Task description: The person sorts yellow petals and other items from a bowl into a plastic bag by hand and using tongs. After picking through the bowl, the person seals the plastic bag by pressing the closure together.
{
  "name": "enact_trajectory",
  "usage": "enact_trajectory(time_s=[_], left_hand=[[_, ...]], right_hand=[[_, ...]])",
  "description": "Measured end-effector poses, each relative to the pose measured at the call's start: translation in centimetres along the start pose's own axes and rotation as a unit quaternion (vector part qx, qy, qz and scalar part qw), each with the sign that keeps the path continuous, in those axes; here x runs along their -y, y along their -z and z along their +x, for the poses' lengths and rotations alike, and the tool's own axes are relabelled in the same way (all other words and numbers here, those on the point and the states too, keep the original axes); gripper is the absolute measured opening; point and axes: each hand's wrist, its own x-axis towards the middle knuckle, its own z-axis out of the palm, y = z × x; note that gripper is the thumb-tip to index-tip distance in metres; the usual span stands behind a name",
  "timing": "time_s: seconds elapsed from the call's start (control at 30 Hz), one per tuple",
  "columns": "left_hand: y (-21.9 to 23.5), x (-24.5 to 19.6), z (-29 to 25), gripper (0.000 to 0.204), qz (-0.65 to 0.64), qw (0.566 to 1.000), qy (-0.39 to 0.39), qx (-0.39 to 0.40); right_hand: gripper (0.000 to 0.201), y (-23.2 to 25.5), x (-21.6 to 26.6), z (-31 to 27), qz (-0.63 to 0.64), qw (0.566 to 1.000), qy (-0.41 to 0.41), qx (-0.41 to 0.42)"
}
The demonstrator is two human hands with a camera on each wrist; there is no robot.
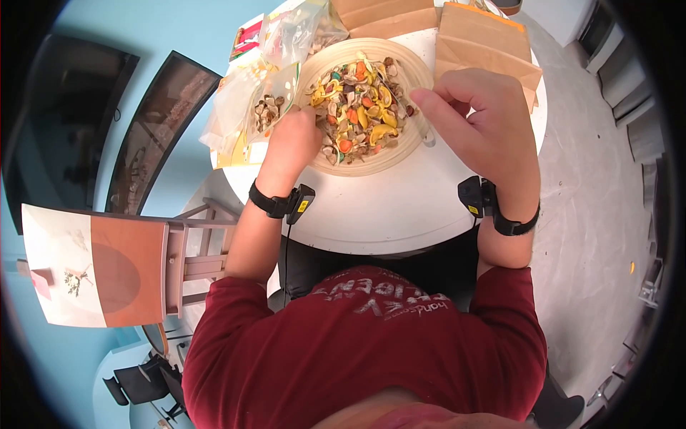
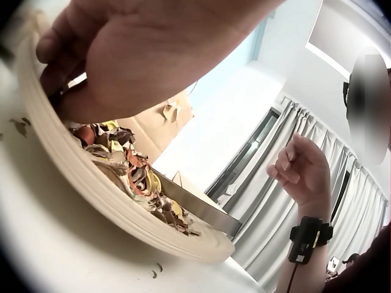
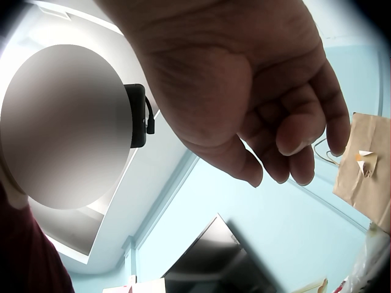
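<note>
A round pale wooden plate (image 1: 350,170) holds a heap of mixed dried pieces (image 1: 368,114), brown, yellow, orange and green. My left hand (image 1: 294,139) is at the plate's left edge, beside an open clear bag (image 1: 241,100) with brown slices. In the left wrist view the fingers of this hand (image 2: 146,61) bend down inside the rim (image 2: 116,207), at the end of the heap (image 2: 137,177); their tips are hidden. Raised above the plate's right side, my right hand (image 1: 486,114) has loosely bent fingers and nothing visible in it, as the right wrist view of the hand (image 3: 244,91) also shows.
Brown paper bags (image 1: 482,46) stand behind the plate, and more clear bags (image 1: 293,32) lie at the back left. Small fragments (image 2: 21,126) are on the white table (image 1: 357,218). A chair (image 1: 128,268) stands to the left.
</note>
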Motion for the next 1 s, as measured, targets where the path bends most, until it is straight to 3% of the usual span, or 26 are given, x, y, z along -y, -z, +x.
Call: enact_trajectory(time_s=[0.37,0.47,0.57,1.0], left_hand=[[-0.6,0.7,0.1,0.016,-0.041,0.999,-0.001,-0.034],[0.3,-0.4,-0.1,0.023,-0.043,0.998,0.038,-0.033],[0.8,-0.9,-0.1,0.027,-0.034,0.999,0.038,0.012],[-0.3,-0.3,0.5,0.018,-0.074,0.997,0.032,-0.004]], right_hand=[[0.031,-0.1,0.0,0.1,-0.011,1.0,-0.001,-0.014],[0.03,0.0,0.4,0.2,-0.016,1.0,-0.004,-0.008],[0.029,-0.1,0.4,0.2,-0.015,1.0,-0.006,-0.006],[0.033,-0.2,0.4,0.4,-0.02,1.0,-0.003,-0.003]])
